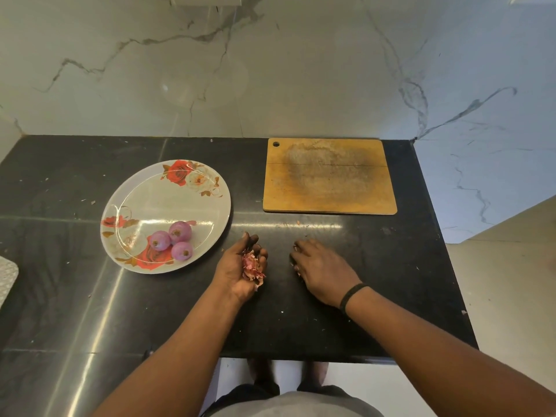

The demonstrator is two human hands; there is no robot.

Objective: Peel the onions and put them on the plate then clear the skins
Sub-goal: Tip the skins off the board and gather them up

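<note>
Papery onion skins (252,267), light, brittle and easily scattered, are cupped in the left hand (240,266); the right hand (322,266) is spread on the counter (391,281). Three peeled onions (174,240) are seen on the plate (156,194).

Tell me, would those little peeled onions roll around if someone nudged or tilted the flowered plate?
Probably. The three peeled onions look round and smooth, so they would likely roll. They sit clustered near the plate's front edge, and its rim looks shallow, so a tilt might spill them. Their glossy surfaces suggest they may be slippery to grip.
</note>
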